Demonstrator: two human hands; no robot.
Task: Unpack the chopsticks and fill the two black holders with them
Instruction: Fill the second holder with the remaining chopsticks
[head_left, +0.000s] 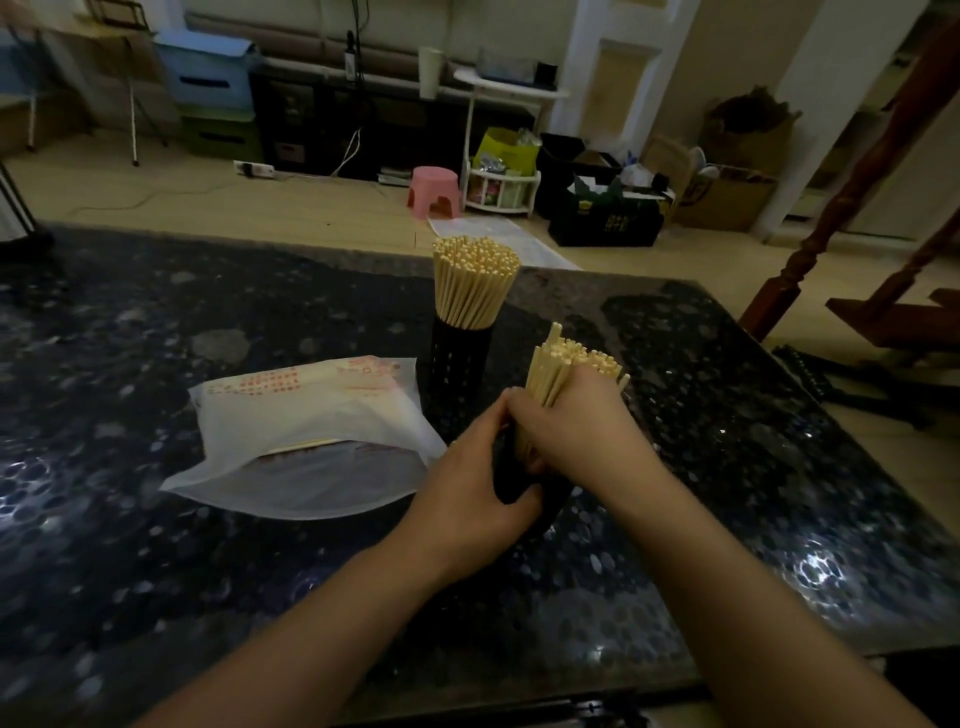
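- The right hand (582, 431) wraps a bundle of chopsticks (563, 366), feeding them down into the second holder (519, 483).
- The left hand (467, 499) grips that holder, just beside the right.
- Beyond both hands, the first holder (460, 364) stands full.
- Left of them lies the bag (306, 441), nearly empty.
- Next: seat the bundle fully, then let go.

Single head-worn view, looking forward and down. Close over both hands (519, 462). Table (156, 322) near, room beyond.

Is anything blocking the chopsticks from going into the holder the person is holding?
Nothing visible. The right hand grips the bundle right at the mouth of the near holder, which the left hand grips. The full holder and bag sit off to the side.
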